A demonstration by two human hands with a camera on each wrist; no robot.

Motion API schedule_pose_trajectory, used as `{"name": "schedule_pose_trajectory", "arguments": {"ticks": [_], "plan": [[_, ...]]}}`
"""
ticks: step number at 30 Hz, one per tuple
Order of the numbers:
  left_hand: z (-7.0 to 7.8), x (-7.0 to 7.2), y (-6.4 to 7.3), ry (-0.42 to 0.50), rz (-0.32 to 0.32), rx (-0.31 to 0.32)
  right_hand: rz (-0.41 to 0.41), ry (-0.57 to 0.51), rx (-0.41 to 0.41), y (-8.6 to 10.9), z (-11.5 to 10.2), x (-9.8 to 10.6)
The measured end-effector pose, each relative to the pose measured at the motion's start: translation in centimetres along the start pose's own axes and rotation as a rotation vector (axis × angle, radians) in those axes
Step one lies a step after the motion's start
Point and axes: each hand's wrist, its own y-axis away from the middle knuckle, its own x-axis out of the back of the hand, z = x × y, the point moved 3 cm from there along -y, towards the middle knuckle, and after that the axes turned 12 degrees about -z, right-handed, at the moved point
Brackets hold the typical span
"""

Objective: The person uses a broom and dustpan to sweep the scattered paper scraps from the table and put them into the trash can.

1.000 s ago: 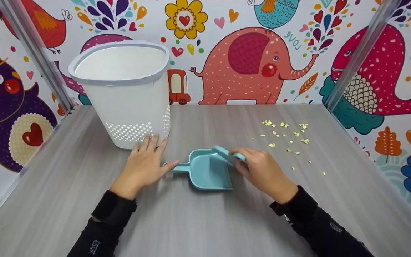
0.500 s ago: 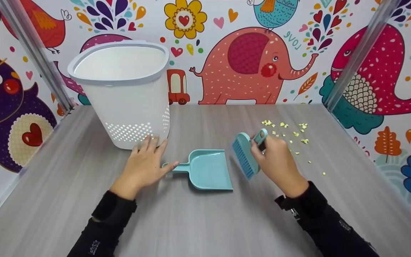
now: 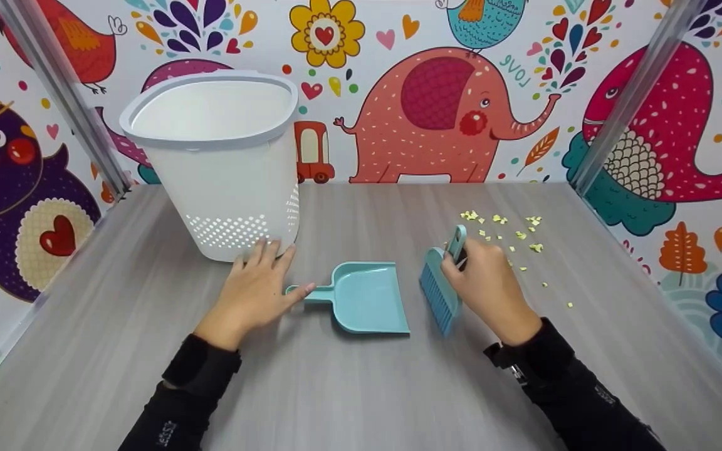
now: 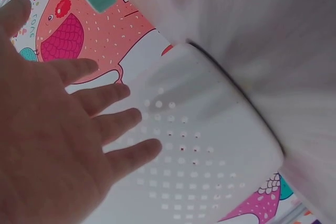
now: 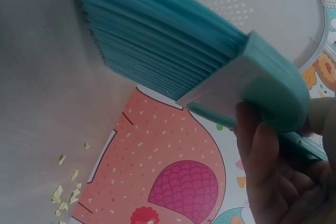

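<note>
A light blue dustpan (image 3: 370, 300) lies on the table with its mouth facing right and its handle to the left. My left hand (image 3: 254, 282) is spread flat-fingered beside that handle, thumb overlapping the handle's end in the head view. Its fingertips (image 3: 265, 243) reach the foot of a white bin (image 3: 223, 188); in the left wrist view the fingers stand straight before the bin's perforated wall (image 4: 184, 150). My right hand (image 3: 489, 282) grips a matching hand brush (image 3: 441, 288), bristles (image 5: 152, 40) pointing down at the table, just right of the dustpan's mouth.
Small yellow paper scraps (image 3: 521, 235) lie scattered at the right back of the table (image 3: 361, 401), beyond the right hand. Printed cartoon walls with metal corner posts (image 3: 624, 100) border the table at the back and sides.
The brush has left the dustpan, swung upright and moved right with my right hand; in the last half second its bristle end has dropped slightly nearer me. The left hand stays put.
</note>
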Motion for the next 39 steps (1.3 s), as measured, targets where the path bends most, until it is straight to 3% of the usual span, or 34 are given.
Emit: {"name": "schedule_pose_trajectory", "arguments": {"ticks": [12,18,21,26,29,39], "plan": [[0.0,-0.3,0.1,-0.001,-0.008,-0.004,-0.087,-0.016,0.018,-0.1,0.6,-0.4],[0.2,-0.4,0.2,0.015,-0.007,-0.025,-0.179,-0.09,0.006,-0.2,1.0,-0.7],[0.6,-0.5,0.1,0.02,-0.003,-0.078,-0.179,-0.139,0.003,-0.3,1.2,-0.7],[1.6,-1.0,-0.2,0.084,-0.023,-0.218,-0.149,-0.159,0.011,-0.4,1.3,-0.6],[2.0,-1.3,-0.5,0.103,-0.043,-0.253,-0.169,-0.163,-0.005,-0.4,1.3,-0.4],[2.3,-2.0,-2.1,0.085,-0.137,-0.205,-0.328,-0.197,-0.001,-0.5,1.5,0.3]]}}
